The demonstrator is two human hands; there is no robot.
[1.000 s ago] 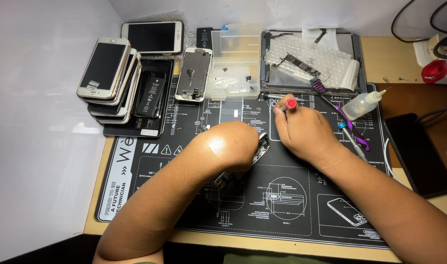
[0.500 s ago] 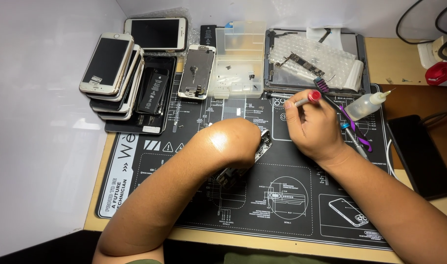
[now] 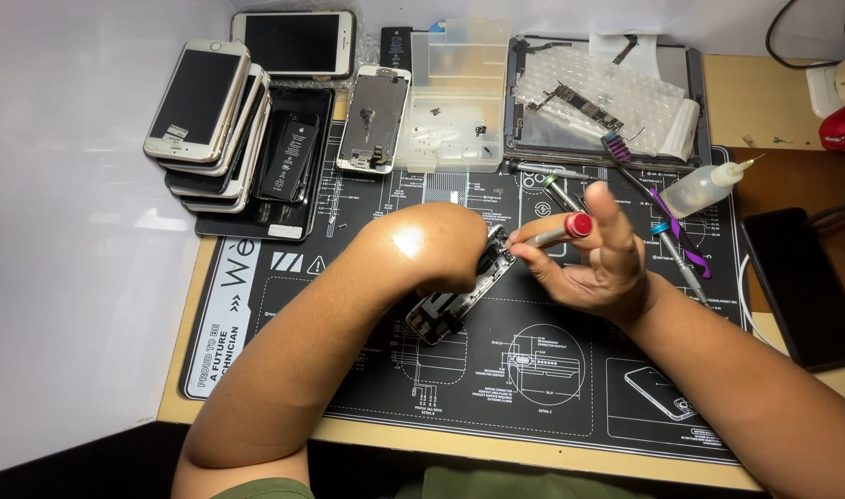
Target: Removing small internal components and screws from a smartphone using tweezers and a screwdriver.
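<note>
My left hand [image 3: 446, 245] presses down on the opened phone chassis [image 3: 459, 296], which lies tilted on the black repair mat [image 3: 552, 370] near the mat's middle. The fingers of that hand are hidden from the head view, so I cannot tell whether they are curled or flat; only the rounded end of the forearm shows, resting on the chassis's upper end.

My right hand [image 3: 593, 263] pinches a small screwdriver [image 3: 557, 231] with a red end cap between thumb and bent fingers, while the index finger stands straight up and free. The driver's tip points left toward the chassis's top edge, just beside my left hand; the exact contact point is hidden.

Around the work: a stack of phones [image 3: 205, 115] at the far left of the bench, 1 bare display assembly [image 3: 374, 120] beside a clear parts tray [image 3: 458, 92], a logic board on bubble wrap [image 3: 607, 92] at the back. A squeeze bottle [image 3: 704, 189] and spare drivers [image 3: 672, 245] lie just right of my right hand.
</note>
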